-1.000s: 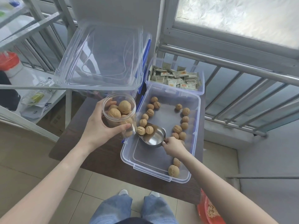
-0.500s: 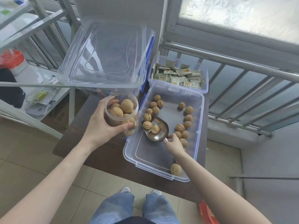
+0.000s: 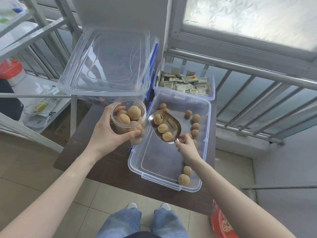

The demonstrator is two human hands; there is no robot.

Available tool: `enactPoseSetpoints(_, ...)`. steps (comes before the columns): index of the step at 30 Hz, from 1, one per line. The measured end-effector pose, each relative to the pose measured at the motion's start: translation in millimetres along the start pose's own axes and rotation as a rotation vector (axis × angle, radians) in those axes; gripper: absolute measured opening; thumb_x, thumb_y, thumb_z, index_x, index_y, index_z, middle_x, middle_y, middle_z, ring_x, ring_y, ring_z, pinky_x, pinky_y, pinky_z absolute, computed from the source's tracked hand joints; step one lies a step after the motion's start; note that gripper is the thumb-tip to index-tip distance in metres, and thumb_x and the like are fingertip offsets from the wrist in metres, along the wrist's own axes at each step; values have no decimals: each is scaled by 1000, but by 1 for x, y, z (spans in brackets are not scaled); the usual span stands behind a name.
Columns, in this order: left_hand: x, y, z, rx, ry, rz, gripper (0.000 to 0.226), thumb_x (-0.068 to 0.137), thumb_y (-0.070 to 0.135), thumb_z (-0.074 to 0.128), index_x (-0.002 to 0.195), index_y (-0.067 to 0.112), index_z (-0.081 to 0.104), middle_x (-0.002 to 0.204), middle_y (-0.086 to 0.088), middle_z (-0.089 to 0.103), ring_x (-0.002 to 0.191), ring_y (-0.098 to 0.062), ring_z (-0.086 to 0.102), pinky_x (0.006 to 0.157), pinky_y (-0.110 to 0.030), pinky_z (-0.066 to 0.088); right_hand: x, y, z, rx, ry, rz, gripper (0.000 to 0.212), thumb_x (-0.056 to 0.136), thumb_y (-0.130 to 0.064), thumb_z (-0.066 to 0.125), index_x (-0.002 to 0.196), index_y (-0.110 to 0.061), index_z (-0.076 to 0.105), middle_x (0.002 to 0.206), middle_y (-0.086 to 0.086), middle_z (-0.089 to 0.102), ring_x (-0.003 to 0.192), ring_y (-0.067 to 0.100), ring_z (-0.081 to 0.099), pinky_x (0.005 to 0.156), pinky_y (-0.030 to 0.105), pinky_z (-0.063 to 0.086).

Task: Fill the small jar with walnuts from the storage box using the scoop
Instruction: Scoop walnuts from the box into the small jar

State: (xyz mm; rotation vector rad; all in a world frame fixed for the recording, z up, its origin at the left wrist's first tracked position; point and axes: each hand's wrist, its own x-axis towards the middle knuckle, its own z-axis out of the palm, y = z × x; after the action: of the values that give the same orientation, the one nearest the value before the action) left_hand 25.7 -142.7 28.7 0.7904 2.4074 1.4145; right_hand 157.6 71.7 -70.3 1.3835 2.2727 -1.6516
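My left hand (image 3: 109, 134) grips a small clear jar (image 3: 128, 119), nearly full of walnuts, just left of the storage box. My right hand (image 3: 187, 148) holds the handle of a metal scoop (image 3: 165, 126), lifted over the box with its tip near the jar's rim. Three walnuts (image 3: 163, 128) lie in the scoop. The clear storage box (image 3: 137, 158) sits on a dark table and has several loose walnuts (image 3: 195, 125) along its right side and two near its front corner.
A second clear box of small sachets (image 3: 185, 83) stands behind the storage box. A large clear lid (image 3: 106, 66) leans up at the back left. A metal shelf frame (image 3: 36, 95) is on the left, a railing (image 3: 257, 74) on the right, a red basin (image 3: 221, 224) on the floor.
The scoop has risen from the box floor with walnuts and moved up toward the jar's rim. It carries three walnuts instead of two. The jar has stayed in my left hand.
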Motion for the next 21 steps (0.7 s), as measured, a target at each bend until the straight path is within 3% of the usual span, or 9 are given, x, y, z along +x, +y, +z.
enactPoseSetpoints(3,2,4,2,-4,-1,21,89,53,47,83,130,33,40,127,13,55,118,-4,52,94,-11,36,-3,-12,-15,-70,34,-64,18,92,-28,51,107,-16,54,88,0,58,89,22,54,74,31,43)
enactPoseSetpoints(6,5,10,6,-9,-22,19,90,51,50,82,129,35,40,124,18,54,115,1,52,87,-3,36,-6,-28,-34,-76,65,-107,23,90,-23,52,109,-12,60,90,2,60,86,20,55,69,28,39)
enactPoseSetpoints(9,7,15,11,-21,-41,20,90,50,51,82,129,36,39,123,19,55,115,8,50,82,4,35,-10,-45,-55,-124,115,-144,17,88,-26,48,87,-15,62,82,3,63,80,22,56,68,31,39)
enactPoseSetpoints(12,8,19,17,-17,-64,25,91,52,48,84,131,33,41,125,16,56,113,11,50,82,4,36,-15,-66,-79,-147,184,-191,28,86,-29,43,65,-13,50,68,6,60,69,27,57,67,34,42)
enactPoseSetpoints(16,10,24,23,-9,-108,18,93,55,42,87,134,30,41,125,17,56,108,14,50,80,0,38,-28,-96,-110,-244,251,-278,45,94,-41,37,59,-16,50,71,7,64,81,32,60,69,36,42)
enactPoseSetpoints(21,13,29,29,-12,-134,11,92,57,37,89,135,30,41,125,15,56,105,11,52,76,1,38,-51,-131,-139,-442,297,-444,53,94,-53,40,63,-16,63,58,-1,56,77,26,63,61,31,39)
